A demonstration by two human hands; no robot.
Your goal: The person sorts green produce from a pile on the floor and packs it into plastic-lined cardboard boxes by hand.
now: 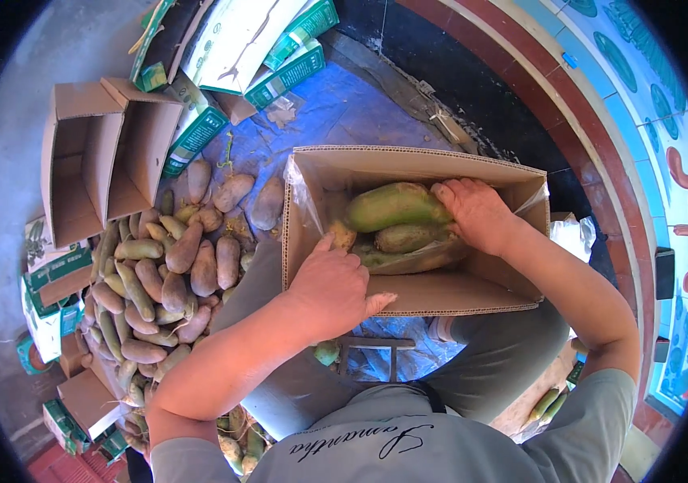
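An open cardboard box (408,167) rests across my lap, lined with clear plastic. Inside lie a large, long green vegetable (396,205), like a big radish, and a smaller brownish-green one (410,237). My right hand (473,211) curls its fingers over the right end of the large green vegetable. My left hand (329,290) reaches over the near left side of the box. Its forefinger touches a yellowish vegetable (341,236), while its thumb stretches outward near the front edge. The other left fingertips point down into the box and are partly hidden.
A big heap of long brownish-pink and green vegetables (151,282) covers the floor at my left. Open cartons (86,161) stand beyond it, next to white-and-green boxes (235,40). Blue plastic sheeting (344,113) lies ahead. A few green vegetables (549,405) lie at lower right.
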